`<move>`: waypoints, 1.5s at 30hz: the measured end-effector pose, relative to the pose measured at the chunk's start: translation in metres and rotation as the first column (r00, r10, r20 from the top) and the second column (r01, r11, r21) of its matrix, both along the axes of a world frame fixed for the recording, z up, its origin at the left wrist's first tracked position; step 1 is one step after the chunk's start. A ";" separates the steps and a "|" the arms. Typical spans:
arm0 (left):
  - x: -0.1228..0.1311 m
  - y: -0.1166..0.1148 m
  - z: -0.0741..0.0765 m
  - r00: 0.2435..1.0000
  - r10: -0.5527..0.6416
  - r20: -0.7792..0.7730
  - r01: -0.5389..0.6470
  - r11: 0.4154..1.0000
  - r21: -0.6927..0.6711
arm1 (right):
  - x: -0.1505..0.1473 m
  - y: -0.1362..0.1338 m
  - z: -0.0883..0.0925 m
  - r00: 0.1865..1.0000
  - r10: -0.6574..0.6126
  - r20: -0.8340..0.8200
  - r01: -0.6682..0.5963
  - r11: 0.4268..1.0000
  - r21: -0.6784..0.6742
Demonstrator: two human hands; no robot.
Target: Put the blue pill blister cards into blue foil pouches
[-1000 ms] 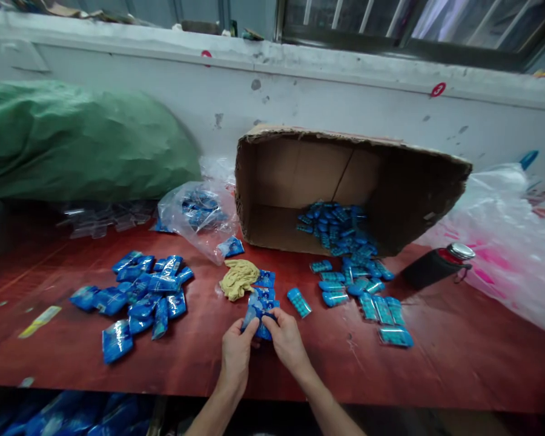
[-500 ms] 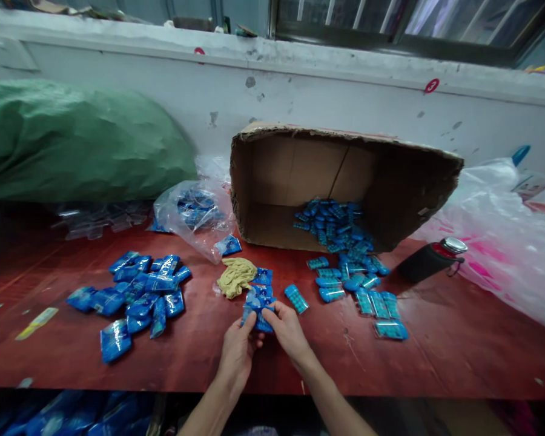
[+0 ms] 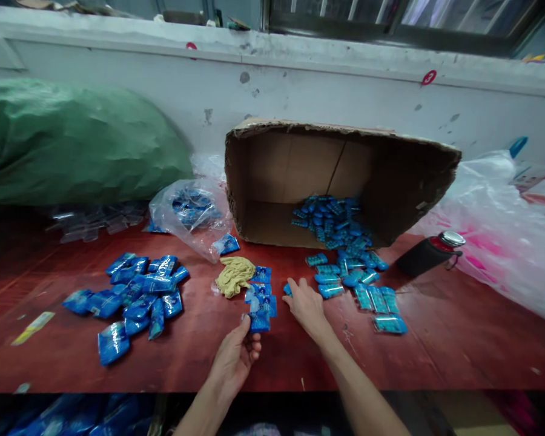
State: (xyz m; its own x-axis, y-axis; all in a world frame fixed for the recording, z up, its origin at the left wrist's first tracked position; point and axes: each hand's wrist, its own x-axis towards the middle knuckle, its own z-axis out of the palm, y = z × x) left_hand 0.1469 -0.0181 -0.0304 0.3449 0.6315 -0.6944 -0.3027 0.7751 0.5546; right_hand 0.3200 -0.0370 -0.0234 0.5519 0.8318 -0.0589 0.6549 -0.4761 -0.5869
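My left hand (image 3: 237, 354) is closed on the near corner of a blue packet (image 3: 260, 321), thumb on top and fingers curled below. Other flat blue packets (image 3: 260, 275) lie just beyond it, beside a crumpled yellow cloth (image 3: 235, 276). To the right, my right hand (image 3: 305, 304) reaches over a small teal item in clear wrap (image 3: 287, 290) and mostly covers it; its fingers are somewhat spread, and whether they grip it is hard to see. Several similar teal items (image 3: 329, 290) lie further right. A pile of filled blue packets (image 3: 140, 304) is on the left.
An open cardboard box (image 3: 272, 221) on its side holds more teal items. Left of it are a clear bag (image 3: 163, 209) with blue packets and a large green sack (image 3: 72, 145). A black bottle (image 3: 422, 257) and white-pink plastic bags (image 3: 504, 224) are at the right.
My right hand has let go of the blue packet and moved right onto the single teal item. My left hand still holds the packet. The view has shifted slightly.
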 end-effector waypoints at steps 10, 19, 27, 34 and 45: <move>0.001 0.002 0.004 0.996 0.090 0.021 -0.088 0.992 -0.089 | -0.004 -0.016 0.023 0.755 0.158 -0.636 0.027 0.962 0.271; 0.007 -0.002 0.006 0.996 0.090 0.006 -0.090 0.993 -0.073 | -0.029 -0.035 0.026 0.433 0.323 -0.842 0.242 0.858 0.453; 0.008 -0.001 0.011 0.993 0.114 0.023 -0.112 0.992 -0.066 | -0.033 -0.039 0.026 0.590 0.327 -0.739 0.170 0.844 0.509; 0.005 0.003 0.004 0.993 0.112 0.032 -0.113 0.993 0.038 | -0.040 -0.042 0.018 0.549 0.328 -0.769 0.216 0.833 0.509; 0.007 0.006 0.000 0.997 0.051 0.058 -0.061 0.981 0.186 | -0.057 -0.042 -0.008 0.591 0.297 -0.750 0.244 0.821 0.516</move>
State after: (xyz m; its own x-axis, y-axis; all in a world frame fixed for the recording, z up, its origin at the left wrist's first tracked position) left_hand 0.1537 -0.0126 -0.0302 0.3383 0.7680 -0.5438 -0.3753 0.6401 0.6704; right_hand 0.2627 -0.0786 -0.0315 0.4835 0.8753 -0.0088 -0.1803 0.0898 -0.9795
